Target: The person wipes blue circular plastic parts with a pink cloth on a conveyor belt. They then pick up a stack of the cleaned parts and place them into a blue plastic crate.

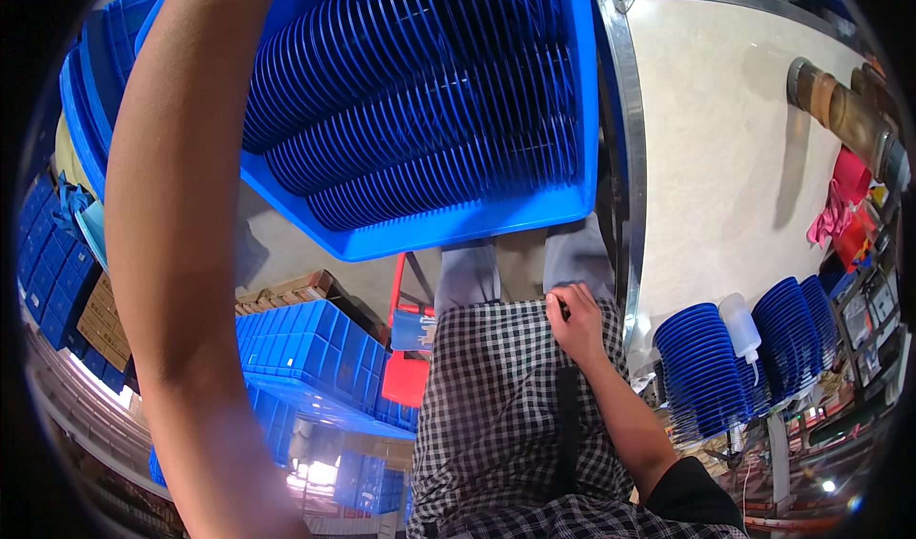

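Observation:
My left arm [186, 196] reaches up across the left of the view, and its hand is beyond the upper edge. Below it and to its right is a large blue plastic crate [448, 229]. Thin, round blue discs [401, 72] stand on edge inside, packed in long rows. My right hand [577, 324] is at the hem of my black-and-white checked apron [496, 377], near the knees. Its fingers are curled in, and no object shows in them.
At right stands a pale table [725, 138] with a metal rim. More stacked blue discs [701, 367] and a white squeeze bottle [739, 324] are at its near end. Blue crates [315, 348] and a red stool [405, 377] stand at lower left. Pink cloth [840, 196] lies far right.

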A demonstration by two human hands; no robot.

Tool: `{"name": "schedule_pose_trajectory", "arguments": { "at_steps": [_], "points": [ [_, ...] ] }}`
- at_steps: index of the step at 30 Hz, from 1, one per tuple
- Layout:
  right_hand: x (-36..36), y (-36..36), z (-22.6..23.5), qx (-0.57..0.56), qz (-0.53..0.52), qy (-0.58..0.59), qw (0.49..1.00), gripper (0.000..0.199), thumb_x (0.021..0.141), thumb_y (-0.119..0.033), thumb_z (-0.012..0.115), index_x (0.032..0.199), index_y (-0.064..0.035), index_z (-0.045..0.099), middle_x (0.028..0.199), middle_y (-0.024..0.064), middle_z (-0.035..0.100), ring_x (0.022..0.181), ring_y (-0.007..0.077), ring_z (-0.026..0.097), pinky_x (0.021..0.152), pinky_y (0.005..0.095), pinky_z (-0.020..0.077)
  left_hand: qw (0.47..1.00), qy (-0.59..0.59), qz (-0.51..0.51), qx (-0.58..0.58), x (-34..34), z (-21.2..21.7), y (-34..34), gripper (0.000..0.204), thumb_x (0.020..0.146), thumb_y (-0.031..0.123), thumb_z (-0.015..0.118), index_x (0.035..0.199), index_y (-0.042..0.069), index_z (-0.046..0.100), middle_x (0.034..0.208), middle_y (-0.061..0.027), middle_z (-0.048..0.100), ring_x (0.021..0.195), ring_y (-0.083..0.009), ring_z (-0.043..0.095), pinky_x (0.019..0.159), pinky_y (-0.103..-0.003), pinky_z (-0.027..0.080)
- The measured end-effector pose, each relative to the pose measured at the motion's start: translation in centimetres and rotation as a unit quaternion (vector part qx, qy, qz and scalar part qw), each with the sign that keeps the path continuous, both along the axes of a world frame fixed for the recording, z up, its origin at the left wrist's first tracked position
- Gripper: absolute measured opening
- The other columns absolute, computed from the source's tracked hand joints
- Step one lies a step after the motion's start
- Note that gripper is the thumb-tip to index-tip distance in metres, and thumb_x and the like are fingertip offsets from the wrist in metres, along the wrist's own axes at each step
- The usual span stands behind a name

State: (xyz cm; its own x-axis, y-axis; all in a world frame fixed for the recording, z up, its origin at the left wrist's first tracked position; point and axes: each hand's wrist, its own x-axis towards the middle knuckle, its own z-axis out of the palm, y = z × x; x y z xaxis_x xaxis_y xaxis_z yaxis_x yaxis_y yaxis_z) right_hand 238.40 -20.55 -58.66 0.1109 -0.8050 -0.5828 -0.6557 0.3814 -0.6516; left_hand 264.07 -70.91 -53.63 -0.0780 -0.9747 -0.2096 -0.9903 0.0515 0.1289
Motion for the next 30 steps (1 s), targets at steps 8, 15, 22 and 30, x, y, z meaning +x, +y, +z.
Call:
{"name": "schedule_pose_trajectory", "arguments": {
  "at_steps": [8, 15, 22, 30],
  "points": [
    [0.0, 0.0, -0.1, 0.003, 0.003, 0.000, 1.000, 0.006, 0.091, -0.006, 0.068, 0.095, -0.0054, 0.065, 0.088, 0.0087, 0.066, 0.085, 0.0304, 0.064, 0.073, 0.0398, 0.0528, 1.000, 0.016, -0.013, 0.002, 0.9, -2.5, 0.5, 0.025, 0.093, 0.006, 0.059, 0.108, -0.010, 0.071, 0.095, -0.0269, 0.074, 0.084, -0.0329, 0.074, 0.073, -0.040, 0.060],
    [0.0, -0.4, -0.1, 0.011, -0.009, 0.011, 1.000, 0.004, 0.091, -0.005, 0.068, 0.094, -0.0048, 0.066, 0.088, 0.0099, 0.067, 0.084, 0.0306, 0.064, 0.073, 0.0401, 0.0532, 0.933, 0.247, 0.027, -0.259, 2.6, -4.8, 6.2, 0.027, 0.096, 0.009, 0.055, 0.097, -0.009, 0.074, 0.114, -0.0291, 0.069, 0.108, -0.0406, 0.067, 0.097, -0.042, 0.055],
    [0.4, 0.2, -0.9, 0.026, -0.019, -0.004, 0.999, 0.004, 0.093, -0.008, 0.069, 0.094, -0.0047, 0.066, 0.089, 0.0103, 0.068, 0.084, 0.0310, 0.065, 0.072, 0.0395, 0.0529, 0.912, 0.340, 0.161, 0.161, 2.5, -0.9, 39.6, 0.034, 0.090, -0.004, 0.060, 0.124, 0.001, 0.063, 0.127, -0.0224, 0.062, 0.121, -0.0405, 0.058, 0.102, -0.046, 0.049],
    [7.2, -16.4, 0.2, -0.130, -0.131, -0.062, 0.981, 0.005, 0.093, -0.003, 0.071, 0.098, -0.0032, 0.071, 0.094, 0.0054, 0.069, 0.072, 0.0137, 0.063, 0.062, 0.0260, 0.0491, 0.848, 0.087, 0.238, 0.466, -3.2, 1.7, 54.0, 0.076, 0.091, 0.047, 0.063, 0.153, 0.010, 0.041, 0.158, -0.0277, 0.033, 0.132, -0.0529, 0.042, 0.104, -0.061, 0.046]
  ]
}}
